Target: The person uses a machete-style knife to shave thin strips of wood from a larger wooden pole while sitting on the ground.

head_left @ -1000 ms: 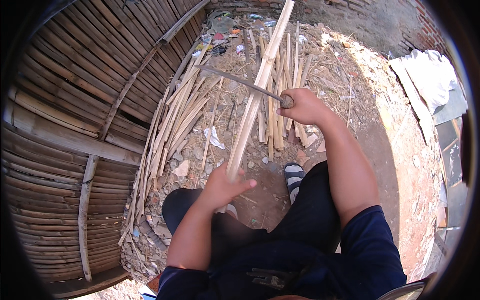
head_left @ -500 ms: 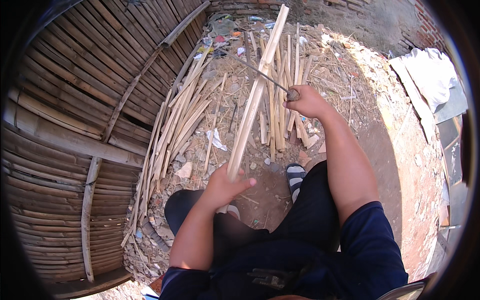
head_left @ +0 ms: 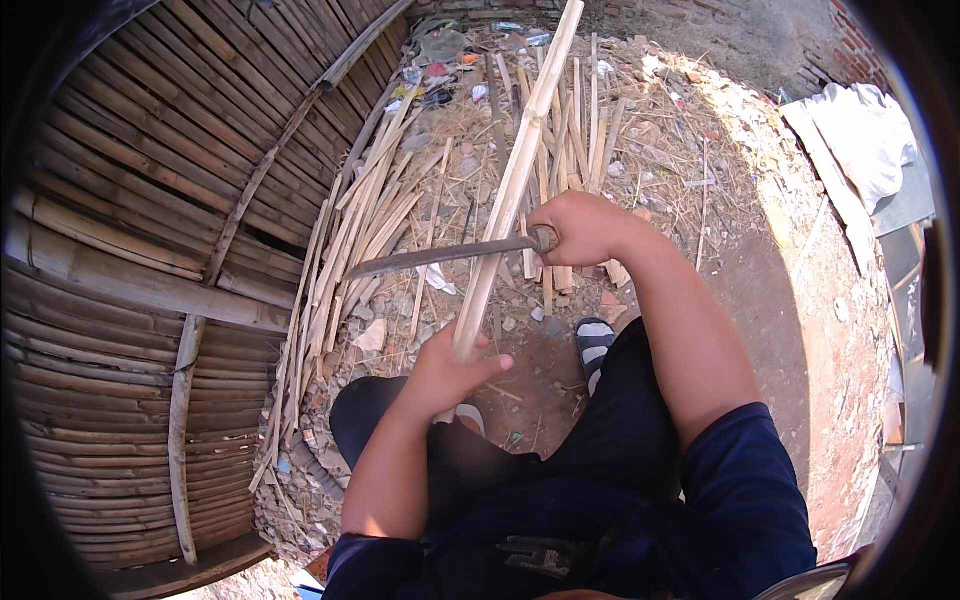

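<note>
L hand (head_left: 447, 372) clenched around lower end of long pale split bamboo strip (head_left: 515, 180), thumb on the near side, fingers wrapped. Strip runs from the hand up and away, slightly right-leaning, top end near upper edge of view, above the ground litter. R hand (head_left: 580, 228) fisted tight on handle of long dark-bladed machete knife (head_left: 440, 257); blade points to person's left, roughly level, crossing the strip abt midway up. Blade looks touching the strip's left edge, can't tell if it's cut in. Hands well apart, R higher/farther than L.

Behind the strip: pile of thin pale bamboo slats (head_left: 365, 230) fanned on dirt, w/ chips, dry shavings and bits of coloured trash at far end. Left side of view: woven bamboo wall panel (head_left: 130, 250) w/ crosswise poles. Right: white cloth (head_left: 865, 140) lying on a grey sheet. Striped sandal foot (head_left: 596, 340) on bare brown dirt ground (head_left: 780, 320) just below R forearm. Person wears dark navy short-sleeve top and dark trousers, seated or crouched; dark rounded object by L knee, can't tell what.
</note>
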{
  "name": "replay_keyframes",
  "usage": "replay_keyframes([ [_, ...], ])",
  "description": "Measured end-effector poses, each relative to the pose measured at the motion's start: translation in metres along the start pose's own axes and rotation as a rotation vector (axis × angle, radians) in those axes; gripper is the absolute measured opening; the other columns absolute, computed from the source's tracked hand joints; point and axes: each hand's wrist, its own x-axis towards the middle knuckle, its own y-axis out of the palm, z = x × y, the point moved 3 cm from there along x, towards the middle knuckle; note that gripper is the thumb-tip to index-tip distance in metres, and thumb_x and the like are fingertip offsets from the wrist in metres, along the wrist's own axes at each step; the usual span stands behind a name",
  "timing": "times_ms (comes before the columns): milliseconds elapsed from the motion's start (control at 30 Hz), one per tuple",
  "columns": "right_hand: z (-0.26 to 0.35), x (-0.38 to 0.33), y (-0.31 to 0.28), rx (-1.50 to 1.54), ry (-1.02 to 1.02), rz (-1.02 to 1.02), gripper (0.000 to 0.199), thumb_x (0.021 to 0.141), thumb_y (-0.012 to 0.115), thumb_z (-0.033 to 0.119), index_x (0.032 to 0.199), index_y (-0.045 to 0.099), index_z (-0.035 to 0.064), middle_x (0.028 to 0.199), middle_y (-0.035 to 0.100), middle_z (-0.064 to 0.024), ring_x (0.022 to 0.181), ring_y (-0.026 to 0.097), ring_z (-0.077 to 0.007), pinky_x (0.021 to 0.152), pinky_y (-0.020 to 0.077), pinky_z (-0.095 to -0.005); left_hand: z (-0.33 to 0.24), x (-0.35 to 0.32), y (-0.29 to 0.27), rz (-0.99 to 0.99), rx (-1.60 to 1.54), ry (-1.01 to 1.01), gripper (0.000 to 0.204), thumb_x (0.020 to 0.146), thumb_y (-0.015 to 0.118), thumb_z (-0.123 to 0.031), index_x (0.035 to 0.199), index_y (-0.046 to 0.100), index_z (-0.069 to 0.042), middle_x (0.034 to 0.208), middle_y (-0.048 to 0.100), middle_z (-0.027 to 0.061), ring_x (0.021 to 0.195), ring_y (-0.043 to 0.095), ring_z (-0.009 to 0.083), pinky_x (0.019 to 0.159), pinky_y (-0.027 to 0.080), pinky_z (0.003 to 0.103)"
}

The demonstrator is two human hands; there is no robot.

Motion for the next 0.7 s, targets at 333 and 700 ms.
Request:
replay_keyframes([
  [333, -0.060, -0.012, -0.017, 0.106, 0.264, -0.331, 0.049, 0.084, 0.079, 0.031, 0.121, 0.072, 0.0012, 0.109, 0.074, -0.0238, 0.105, 0.070, -0.0403, 0.092, 0.0549, -0.0471, -0.003, 0.003, 0.003, 0.043, 0.028, -0.034, 0.058, 0.075, 0.096, -0.033, 0.109, 0.061, -0.002, 0.087, 0.063, 0.0039, 0.075, 0.060, 0.0107, 0.066, 0.051, 0.027],
  [700, -0.006, 0.002, 0.010, 0.007, -0.109, -0.040, 0.040, 0.078, 0.084, 0.030, 0.108, 0.075, 0.0054, 0.089, 0.072, -0.0230, 0.089, 0.071, -0.0412, 0.081, 0.0540, -0.0480, -0.004, -0.002, 0.001, 0.003, 0.008, -0.005, 0.058, 0.076, 0.095, -0.030, 0.112, 0.059, -0.002, 0.077, 0.059, -0.0004, 0.058, 0.056, 0.0074, 0.049, 0.046, 0.024],
])
